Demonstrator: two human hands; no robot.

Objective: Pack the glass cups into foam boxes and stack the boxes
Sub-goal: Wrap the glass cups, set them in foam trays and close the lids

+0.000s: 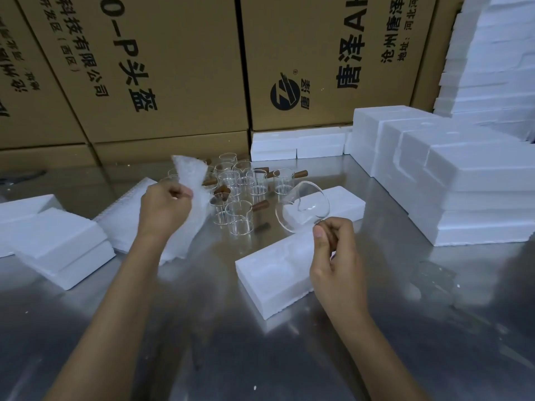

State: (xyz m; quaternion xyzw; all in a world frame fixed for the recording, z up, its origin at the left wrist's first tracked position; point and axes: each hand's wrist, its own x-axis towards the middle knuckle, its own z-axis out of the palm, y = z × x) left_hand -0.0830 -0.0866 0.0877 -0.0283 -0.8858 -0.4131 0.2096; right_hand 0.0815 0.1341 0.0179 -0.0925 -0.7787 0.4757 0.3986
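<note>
My right hand (335, 256) grips the handle of a clear glass cup (304, 206), held tilted on its side above an open foam box half (272, 285) with moulded hollows. A second foam half (344, 202) lies just behind it. My left hand (165, 209) pinches a sheet of white bubble wrap (189, 180) and lifts it off a pile of wrap (127, 209). Several glass cups with brown wooden handles (240, 192) stand clustered between my hands on the steel table (202, 342).
Stacked foam boxes (463, 180) fill the right side, with a tall foam pile (498, 59) behind them. Foam pieces (58, 244) lie at the left and more foam blocks (298, 146) sit against the cardboard cartons (173, 68) that wall the back.
</note>
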